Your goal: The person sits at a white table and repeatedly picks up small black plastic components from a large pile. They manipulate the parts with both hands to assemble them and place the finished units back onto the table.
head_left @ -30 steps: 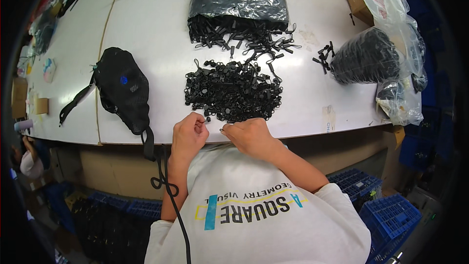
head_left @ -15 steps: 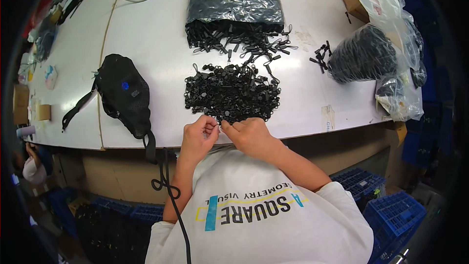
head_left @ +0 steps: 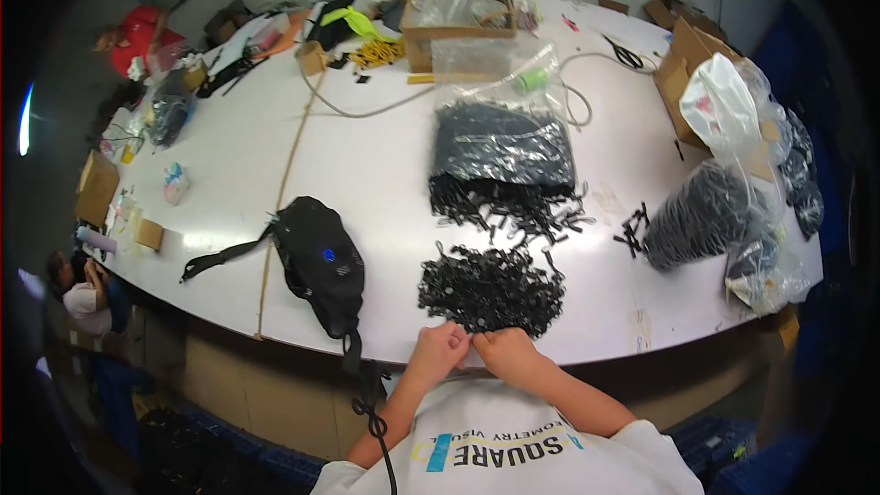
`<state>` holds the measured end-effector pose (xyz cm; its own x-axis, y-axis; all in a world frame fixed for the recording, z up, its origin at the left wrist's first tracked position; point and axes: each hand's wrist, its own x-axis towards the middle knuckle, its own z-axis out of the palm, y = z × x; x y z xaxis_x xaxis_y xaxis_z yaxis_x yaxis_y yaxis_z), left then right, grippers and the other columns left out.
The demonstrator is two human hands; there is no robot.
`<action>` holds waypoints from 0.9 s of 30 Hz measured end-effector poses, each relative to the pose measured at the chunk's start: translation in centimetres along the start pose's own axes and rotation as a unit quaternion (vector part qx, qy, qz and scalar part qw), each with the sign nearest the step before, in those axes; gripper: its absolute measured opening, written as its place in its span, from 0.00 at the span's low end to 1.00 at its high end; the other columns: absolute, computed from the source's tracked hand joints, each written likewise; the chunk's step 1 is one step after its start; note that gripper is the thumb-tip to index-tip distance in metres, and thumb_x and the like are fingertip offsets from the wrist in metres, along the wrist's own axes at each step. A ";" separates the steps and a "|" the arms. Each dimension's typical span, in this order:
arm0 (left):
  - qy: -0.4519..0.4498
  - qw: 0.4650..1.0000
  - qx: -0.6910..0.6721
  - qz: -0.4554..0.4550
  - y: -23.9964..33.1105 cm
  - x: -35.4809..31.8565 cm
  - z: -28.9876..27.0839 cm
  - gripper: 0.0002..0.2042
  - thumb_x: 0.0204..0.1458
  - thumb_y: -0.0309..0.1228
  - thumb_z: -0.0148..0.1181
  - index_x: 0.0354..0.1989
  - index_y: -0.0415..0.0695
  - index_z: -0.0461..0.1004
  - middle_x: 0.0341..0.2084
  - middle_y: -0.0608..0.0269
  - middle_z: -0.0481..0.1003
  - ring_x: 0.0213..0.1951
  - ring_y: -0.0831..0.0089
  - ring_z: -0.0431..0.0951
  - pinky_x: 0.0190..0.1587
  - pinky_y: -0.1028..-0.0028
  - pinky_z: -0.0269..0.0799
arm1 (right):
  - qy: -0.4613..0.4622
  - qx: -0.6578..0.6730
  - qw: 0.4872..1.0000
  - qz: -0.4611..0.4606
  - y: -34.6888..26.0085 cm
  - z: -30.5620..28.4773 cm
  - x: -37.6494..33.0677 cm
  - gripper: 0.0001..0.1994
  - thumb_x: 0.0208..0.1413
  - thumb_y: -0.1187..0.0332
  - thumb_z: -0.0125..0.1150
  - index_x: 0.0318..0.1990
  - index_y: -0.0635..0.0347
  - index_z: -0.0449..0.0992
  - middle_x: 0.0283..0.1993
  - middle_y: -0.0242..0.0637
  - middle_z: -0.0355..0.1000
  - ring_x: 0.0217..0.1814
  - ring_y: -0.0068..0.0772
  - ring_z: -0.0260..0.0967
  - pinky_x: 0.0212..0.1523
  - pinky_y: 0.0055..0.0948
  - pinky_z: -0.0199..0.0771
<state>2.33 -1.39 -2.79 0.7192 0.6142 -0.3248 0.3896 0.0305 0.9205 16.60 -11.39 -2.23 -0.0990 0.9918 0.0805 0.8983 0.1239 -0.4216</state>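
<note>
At the near edge of the table my left hand [head_left: 442,349] and my right hand [head_left: 507,351] meet, fingertips pinched close together. Whatever lies between the fingers is too small to make out. Just beyond them spreads a pile of small black plastic pieces [head_left: 490,289], which look like loops and clips. Farther off, a clear plastic bag [head_left: 502,142] lies with its open end toward me, and black cord zipper pulls [head_left: 509,208] spill out of it. To the left of my hands rests a black fabric pouch [head_left: 321,261] with straps and a cord.
On the right stand a clear bag packed with black parts [head_left: 701,220], a few loose black pulls [head_left: 632,231] and a cardboard box [head_left: 687,78]. An open carton [head_left: 458,34] sits at the back. Two other people, one in red [head_left: 142,41], are at the far left. Blue crates stand below the table.
The view has tilted up, so more of the far table and room shows and everything sits lower and to the right. My hands stay pinched together at the pile's near edge.
</note>
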 end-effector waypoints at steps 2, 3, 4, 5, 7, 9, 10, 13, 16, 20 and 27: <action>-0.006 1.000 0.000 -0.010 -0.2 -0.1 0.0 0.07 0.52 0.25 0.58 0.25 0.35 0.70 0.14 0.61 0.74 0.15 0.77 0.75 0.18 0.77 0.70 | -0.017 -0.002 1.000 0.007 0.0 0.3 -0.3 0.04 0.41 0.74 0.55 0.26 0.61 0.68 0.20 0.40 0.70 0.23 0.41 0.72 0.23 0.36 0.71; -0.010 1.000 0.006 -0.009 0.1 -0.2 -0.1 0.07 0.52 0.25 0.58 0.25 0.35 0.70 0.13 0.62 0.74 0.14 0.77 0.74 0.18 0.77 0.70 | -0.013 0.007 1.000 0.005 -0.1 0.1 -0.3 0.04 0.41 0.74 0.55 0.27 0.61 0.68 0.21 0.40 0.70 0.23 0.41 0.72 0.23 0.36 0.71; -0.012 1.000 0.012 -0.008 0.6 -0.4 -0.2 0.07 0.52 0.26 0.58 0.25 0.35 0.70 0.13 0.62 0.73 0.14 0.78 0.74 0.18 0.77 0.70 | -0.011 0.015 1.000 0.003 -0.2 -0.2 -0.4 0.04 0.42 0.74 0.55 0.27 0.61 0.68 0.21 0.40 0.70 0.23 0.41 0.72 0.23 0.36 0.71; -0.015 1.000 0.017 -0.008 0.9 -0.5 -0.2 0.08 0.52 0.26 0.58 0.25 0.35 0.70 0.13 0.63 0.73 0.13 0.78 0.74 0.18 0.77 0.69 | -0.009 0.024 1.000 0.001 -0.2 -0.5 -0.4 0.04 0.42 0.75 0.54 0.28 0.61 0.68 0.21 0.41 0.70 0.23 0.41 0.72 0.23 0.37 0.71; -0.004 1.000 0.007 0.014 1.0 -0.4 -0.1 0.08 0.52 0.26 0.59 0.25 0.36 0.70 0.12 0.64 0.72 0.12 0.80 0.71 0.16 0.78 0.66 | -0.003 0.054 0.998 0.012 0.2 -0.9 -0.3 0.03 0.49 0.73 0.54 0.27 0.61 0.70 0.20 0.43 0.71 0.21 0.44 0.72 0.22 0.37 0.71; 0.002 0.999 0.018 0.031 1.5 -0.4 -0.1 0.07 0.52 0.26 0.59 0.25 0.37 0.72 0.12 0.66 0.73 0.12 0.82 0.70 0.15 0.81 0.65 | 0.001 0.069 0.998 0.014 0.3 -1.5 -0.2 0.06 0.53 0.71 0.53 0.26 0.62 0.70 0.20 0.44 0.71 0.21 0.43 0.72 0.22 0.38 0.72; 0.002 1.000 0.016 0.017 2.1 -0.4 -0.1 0.08 0.52 0.27 0.60 0.24 0.37 0.72 0.12 0.65 0.73 0.12 0.82 0.69 0.16 0.80 0.64 | -0.008 0.068 0.997 0.030 0.7 -1.3 -0.4 0.10 0.55 0.68 0.54 0.25 0.62 0.69 0.17 0.46 0.69 0.19 0.45 0.71 0.21 0.40 0.71; 0.043 0.994 0.044 0.089 1.3 -0.2 1.0 0.08 0.51 0.28 0.60 0.23 0.38 0.70 0.10 0.64 0.71 0.13 0.79 0.69 0.18 0.76 0.64 | -0.009 0.104 0.993 0.057 0.3 -1.4 -0.5 0.09 0.53 0.69 0.56 0.24 0.62 0.71 0.18 0.45 0.69 0.20 0.50 0.70 0.24 0.42 0.70; 0.062 0.994 0.026 0.087 1.5 -0.4 1.3 0.09 0.51 0.29 0.61 0.23 0.38 0.71 0.10 0.63 0.71 0.13 0.78 0.69 0.19 0.75 0.64 | 0.035 0.139 0.986 0.089 -0.3 -1.5 -0.5 0.07 0.53 0.71 0.58 0.26 0.64 0.71 0.19 0.49 0.69 0.20 0.52 0.70 0.23 0.43 0.69; 0.099 0.989 0.007 0.109 1.2 0.1 1.3 0.11 0.55 0.33 0.58 0.24 0.39 0.72 0.11 0.64 0.71 0.13 0.80 0.69 0.17 0.76 0.63 | 0.103 0.149 0.978 0.102 -1.3 -2.5 -0.4 0.05 0.53 0.72 0.58 0.30 0.64 0.72 0.20 0.47 0.70 0.20 0.48 0.69 0.22 0.39 0.68; -0.150 0.973 -0.173 -0.018 -0.3 0.8 0.3 0.17 0.61 0.40 0.49 0.26 0.40 0.73 0.11 0.68 0.69 0.13 0.82 0.68 0.16 0.79 0.63 | 0.099 0.143 0.983 0.052 -0.3 -2.7 -0.5 0.04 0.52 0.71 0.60 0.31 0.61 0.73 0.20 0.40 0.71 0.20 0.42 0.70 0.21 0.35 0.69</action>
<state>3.03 -1.16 -3.38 0.8646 0.3512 -0.3593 0.2385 0.3426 0.9087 17.56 -11.97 0.29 0.0979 0.9777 0.1860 0.7391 0.0537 -0.6715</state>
